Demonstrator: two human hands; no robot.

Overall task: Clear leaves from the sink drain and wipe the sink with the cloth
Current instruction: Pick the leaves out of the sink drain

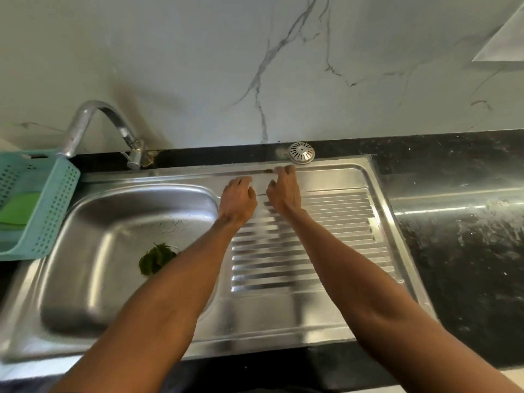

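A round strainer cap (301,152) sits at the sink's (283,321) back edge, with the tap (113,129) at the back left. The teal basket (54,205) on the left edge holds a green cloth (19,208). Leaves (156,259) lie over the basin drain. Both hands hover over the ribbed drainboard (340,222): the left hand (237,199) is loosely curled and apparently empty; the right hand (284,191) has relaxed fingers.

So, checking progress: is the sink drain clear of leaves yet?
No, green leaves lie in the sink basin at the drain.
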